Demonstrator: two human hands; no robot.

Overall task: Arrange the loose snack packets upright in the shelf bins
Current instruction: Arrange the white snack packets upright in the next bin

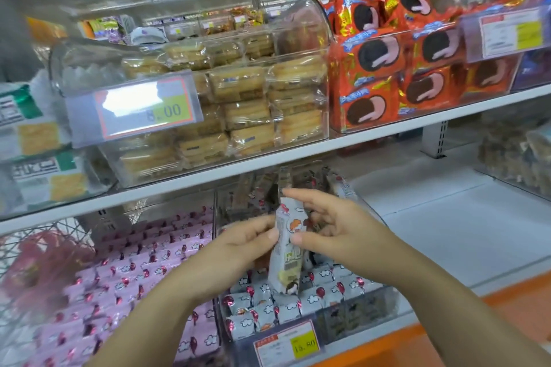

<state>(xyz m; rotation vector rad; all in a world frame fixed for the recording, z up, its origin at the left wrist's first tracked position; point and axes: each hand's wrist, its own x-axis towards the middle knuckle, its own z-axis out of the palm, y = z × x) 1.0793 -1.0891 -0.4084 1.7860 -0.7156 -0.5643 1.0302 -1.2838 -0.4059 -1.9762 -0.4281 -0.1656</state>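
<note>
A white snack packet (288,250) with a cartoon print stands upright over the clear bin (369,304) on the lower shelf. My left hand (238,244) pinches its left edge with thumb and fingers. My right hand (331,226) grips its top and right side. Below it the bin holds several white packets (259,304) with red balloon prints, packed in rows. The packet's lower end touches or nearly touches those rows; I cannot tell which.
A bin of pink packets (143,271) sits to the left. Above, clear bins hold yellow cakes (238,104) and orange packets (387,68). Price tags (286,343) hang on the bin fronts. A bare white shelf (441,217) lies to the right, a wire basket (44,241) to the left.
</note>
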